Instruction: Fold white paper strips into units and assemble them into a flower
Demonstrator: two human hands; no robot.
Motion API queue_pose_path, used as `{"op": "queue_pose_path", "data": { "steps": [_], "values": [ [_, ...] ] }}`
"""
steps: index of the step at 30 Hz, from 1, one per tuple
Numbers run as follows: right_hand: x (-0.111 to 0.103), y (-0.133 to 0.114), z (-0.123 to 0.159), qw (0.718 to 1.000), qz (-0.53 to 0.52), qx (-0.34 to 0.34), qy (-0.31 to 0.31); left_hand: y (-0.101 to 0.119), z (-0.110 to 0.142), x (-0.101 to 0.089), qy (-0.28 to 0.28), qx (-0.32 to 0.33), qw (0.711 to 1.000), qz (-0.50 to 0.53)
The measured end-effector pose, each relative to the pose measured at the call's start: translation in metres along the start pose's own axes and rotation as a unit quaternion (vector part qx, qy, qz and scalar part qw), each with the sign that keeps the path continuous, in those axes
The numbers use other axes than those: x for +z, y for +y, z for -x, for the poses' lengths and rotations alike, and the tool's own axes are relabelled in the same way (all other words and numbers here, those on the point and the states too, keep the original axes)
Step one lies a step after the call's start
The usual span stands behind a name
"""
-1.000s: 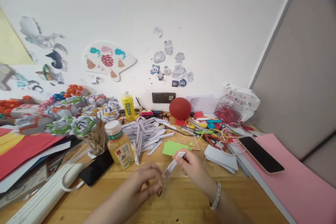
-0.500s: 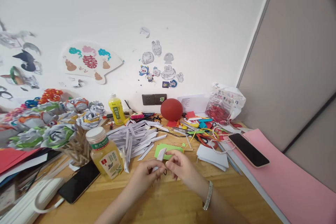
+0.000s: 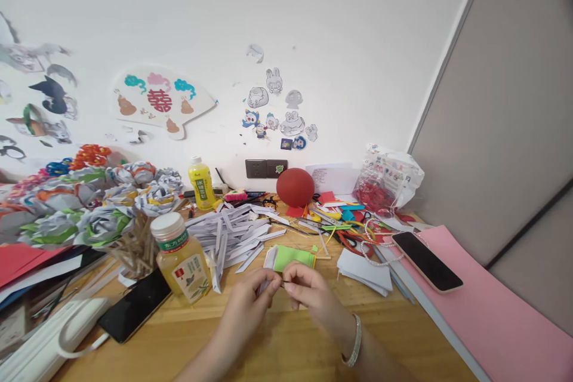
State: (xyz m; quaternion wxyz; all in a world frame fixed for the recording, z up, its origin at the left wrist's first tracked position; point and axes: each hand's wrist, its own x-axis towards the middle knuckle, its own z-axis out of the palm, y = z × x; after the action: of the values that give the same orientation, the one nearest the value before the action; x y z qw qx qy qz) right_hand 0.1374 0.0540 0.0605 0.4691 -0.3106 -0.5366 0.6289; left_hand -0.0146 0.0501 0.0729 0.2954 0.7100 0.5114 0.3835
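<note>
My left hand is closed in a pinch, with a white folded paper strip rising from its fingers. The strip's lower part is hidden by the hand. Against it, my right hand, with a beaded bracelet at the wrist, pinches a thin dark piece, too small to name, between thumb and forefinger. Both sets of fingertips nearly meet above the wooden table. Just beyond the hands lies a stack of green paper pieces.
White paper strips are heaped behind a drink bottle. White paper cards and a phone lie to the right. A red ball-like object, scissors and paper scraps sit at the back; paper flowers stand left.
The right hand has come closer to the left, and its fingers now pinch the dark piece, which hung as a small loop by the left fingers. The view has shifted slightly.
</note>
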Motion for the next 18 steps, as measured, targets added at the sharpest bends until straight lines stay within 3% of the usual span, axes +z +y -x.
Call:
{"op": "queue_pose_path", "data": {
  "steps": [6,9,11,14,16,18],
  "values": [
    [0.008,-0.009,0.006,0.984,-0.178,0.016,-0.02,-0.007,-0.008,-0.016,-0.003,-0.051,0.999,0.019],
    [0.007,-0.004,0.005,0.984,-0.17,0.029,-0.043,-0.006,-0.009,-0.016,-0.007,-0.055,0.998,0.033],
    [0.006,0.001,0.004,0.987,-0.116,0.075,-0.081,-0.003,-0.008,-0.015,-0.02,-0.046,0.997,0.052],
    [0.002,0.003,0.007,0.977,-0.055,0.124,-0.162,0.0,-0.005,-0.014,-0.111,-0.041,0.986,0.119],
    [-0.004,-0.004,0.011,0.977,-0.054,0.097,-0.183,-0.004,-0.003,-0.014,-0.187,-0.05,0.965,0.18],
    [-0.013,-0.016,0.016,0.986,-0.046,0.045,-0.156,-0.012,-0.002,-0.013,-0.218,-0.063,0.942,0.247]
  ]
}}
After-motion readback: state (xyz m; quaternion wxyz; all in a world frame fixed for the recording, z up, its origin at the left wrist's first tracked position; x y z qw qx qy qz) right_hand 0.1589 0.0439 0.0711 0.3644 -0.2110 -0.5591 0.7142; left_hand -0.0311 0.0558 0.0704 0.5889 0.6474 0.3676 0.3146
